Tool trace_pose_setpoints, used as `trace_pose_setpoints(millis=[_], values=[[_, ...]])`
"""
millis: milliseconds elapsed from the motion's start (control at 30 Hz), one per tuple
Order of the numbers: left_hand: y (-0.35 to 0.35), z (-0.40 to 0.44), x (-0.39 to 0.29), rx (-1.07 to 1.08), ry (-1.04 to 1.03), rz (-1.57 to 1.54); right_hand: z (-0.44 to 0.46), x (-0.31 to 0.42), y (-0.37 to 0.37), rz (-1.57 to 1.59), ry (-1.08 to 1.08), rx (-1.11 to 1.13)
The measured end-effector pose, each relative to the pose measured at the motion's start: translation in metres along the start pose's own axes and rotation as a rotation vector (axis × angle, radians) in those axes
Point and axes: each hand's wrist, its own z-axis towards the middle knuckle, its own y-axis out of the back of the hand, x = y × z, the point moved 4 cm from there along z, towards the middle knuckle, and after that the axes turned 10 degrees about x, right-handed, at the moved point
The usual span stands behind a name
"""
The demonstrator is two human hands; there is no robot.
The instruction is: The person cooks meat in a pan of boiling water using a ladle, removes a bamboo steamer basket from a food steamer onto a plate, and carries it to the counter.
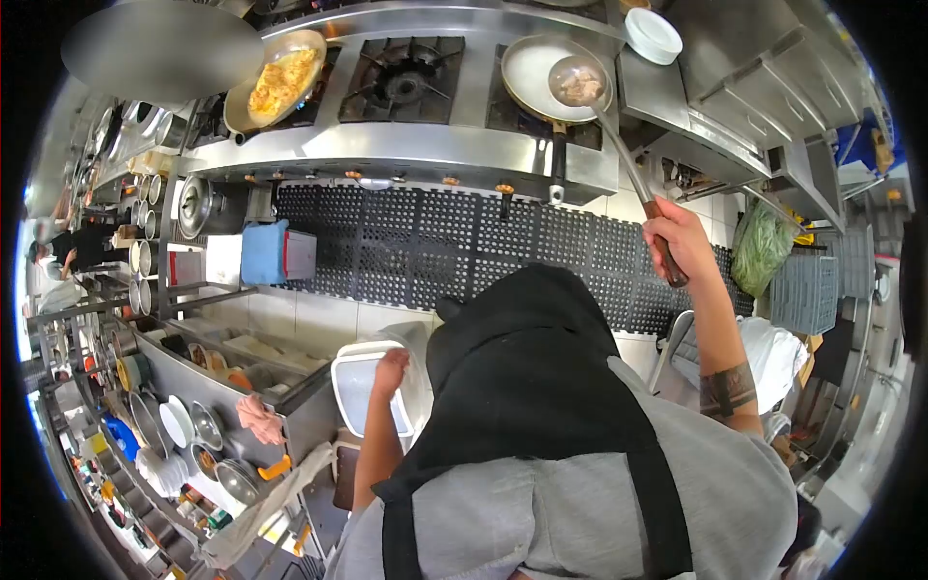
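Note:
My right hand (677, 237) is wrapped round the brown grip of a long steel ladle (628, 159). The ladle's round bowl is over the right part of a light-coloured frying pan (530, 72), with some pale brownish food (582, 89) in it. Whether the bowl touches the pan cannot be made out. That pan sits on the right burner, its black handle pointing towards me. Low at my side, my left hand (391, 371) has its fingers curled in, with nothing visible in them. It hangs over the rim of a white plastic bin (340, 382).
On the left burner, another pan (235, 114) holds yellow-orange food (283, 82). Between the pans is a black burner grate (404, 82). White plates (653, 37) are stacked right of the stove. Black perforated matting (406, 232) covers the floor. A counter (213, 387) with food containers stands behind left.

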Motion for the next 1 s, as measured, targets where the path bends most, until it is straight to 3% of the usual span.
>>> trace_pose_setpoints(millis=[100,133,300,367,400,433,500,533,633,700,833,1000], values=[[-0.031,-0.015,-0.039,-0.037,0.097,-0.075,0.019,-0.007,0.027,-0.015,-0.047,0.048],[-0.045,-0.02,-0.048,-0.1,0.043,-0.053,0.027,-0.009,0.035,-0.015,-0.037,0.104],[-0.121,-0.043,-0.01,-0.089,0.163,-0.044,0.045,-0.015,0.06,-0.038,-0.056,0.251],[-0.149,-0.055,-0.008,-0.017,-0.057,0.19,0.053,-0.023,0.069,-0.113,-0.042,0.273],[-0.165,-0.07,-0.008,-0.064,0.206,-0.076,0.054,-0.024,0.072,-0.196,-0.025,0.25],[-0.172,-0.07,-0.007,0.067,0.197,0.18,0.055,-0.026,0.076,-0.279,-0.007,0.225],[-0.192,-0.093,-0.031,-0.004,0.213,0.031,0.059,-0.035,0.083,-0.329,-0.028,0.234],[-0.2,-0.111,-0.071,-0.054,0.366,-0.078,0.058,-0.036,0.083,-0.389,-0.016,0.206],[-0.215,-0.112,-0.045,-0.027,0.297,-0.086,0.056,-0.041,0.089,-0.496,-0.049,0.19],[-0.217,-0.111,-0.05,-0.029,0.275,-0.05,0.058,-0.044,0.09,-0.667,0.108,0.148],[-0.208,-0.1,-0.07,-0.077,0.31,-0.073,0.048,-0.045,0.093,-0.812,0.144,0.127],[-0.189,-0.069,-0.072,-0.079,0.139,0.025,0.043,-0.048,0.093,-0.84,0.268,0.102]])
